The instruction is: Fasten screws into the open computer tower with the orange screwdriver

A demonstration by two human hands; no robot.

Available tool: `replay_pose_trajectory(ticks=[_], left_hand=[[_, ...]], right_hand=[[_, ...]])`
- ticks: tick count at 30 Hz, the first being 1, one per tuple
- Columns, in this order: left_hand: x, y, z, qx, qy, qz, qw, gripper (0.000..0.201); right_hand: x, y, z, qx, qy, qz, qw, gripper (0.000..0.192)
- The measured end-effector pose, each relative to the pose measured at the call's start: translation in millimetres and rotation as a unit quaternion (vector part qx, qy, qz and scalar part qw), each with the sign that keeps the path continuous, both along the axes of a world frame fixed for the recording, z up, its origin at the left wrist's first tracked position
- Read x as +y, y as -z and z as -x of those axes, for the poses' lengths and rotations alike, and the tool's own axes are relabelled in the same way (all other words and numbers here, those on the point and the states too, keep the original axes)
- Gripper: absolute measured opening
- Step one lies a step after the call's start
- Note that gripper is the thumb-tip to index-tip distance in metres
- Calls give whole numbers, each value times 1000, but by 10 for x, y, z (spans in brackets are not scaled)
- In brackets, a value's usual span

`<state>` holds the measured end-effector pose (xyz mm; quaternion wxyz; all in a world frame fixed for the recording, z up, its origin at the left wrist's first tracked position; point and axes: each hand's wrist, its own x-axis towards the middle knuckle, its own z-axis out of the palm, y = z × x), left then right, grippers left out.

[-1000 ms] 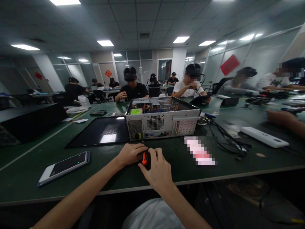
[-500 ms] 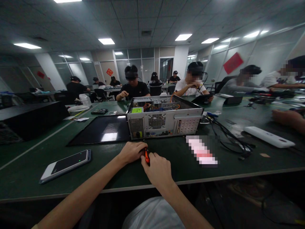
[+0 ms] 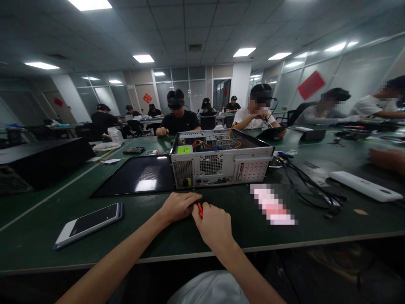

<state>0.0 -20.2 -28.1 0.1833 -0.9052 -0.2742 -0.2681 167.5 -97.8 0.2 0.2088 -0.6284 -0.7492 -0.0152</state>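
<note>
From the head view, we find the orange-red object (image 3: 200, 210) between our two hands, against the thumb and index side of the right hand (image 3: 215, 223). Our right fingers are curled narrowly around it, leaving only a slim, smooth, bright strip showing; the rest is hidden in the grip. Our left hand (image 3: 181, 207) lies just beside it, palm down, its fingers stretched forward and close together with the tips near the strip; we cannot tell whether they pinch part of it. Both hands are low over the dark green tabletop (image 3: 259, 232), which has a pale edge. Just beyond them we see the computer case (image 3: 221, 165), a boxy shell of grey metal lying open at the top, its near wall pierced by a round-holed fan grille and slotted covers, with thin coloured wires inside. Beside its left end lies a flat, glossy black panel (image 3: 123, 179) with a perforated patch. Nearer us on the left is a rounded, white-framed handheld device (image 3: 90, 223) with a dark screen; on the right are a loose tangle of black cables (image 3: 311, 185) and a long, smooth white bar (image 3: 363, 185).
</note>
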Motion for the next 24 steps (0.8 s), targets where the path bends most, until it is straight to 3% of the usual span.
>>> replay_pose_trajectory(ticks=[5, 11, 15, 20, 24], left_hand=[[25, 19, 19, -6, 1, 2, 1000, 30], [29, 22, -11, 11, -5, 12, 1000, 25], [16, 17, -21, 21, -21, 29, 999, 29], [9, 11, 23, 20, -30, 40, 999, 34], [5, 7, 53, 13, -17, 30, 999, 28]], right_hand=[[21, -29, 34, -5, 10, 29, 1000, 42], [-108, 8, -3, -28, -15, -18, 999, 31], [-120, -95, -2, -57, -18, 9, 998, 17], [-40, -76, 61, -36, 11, 61, 997, 40], [-30, 20, 114, -26, -4, 63, 998, 43]])
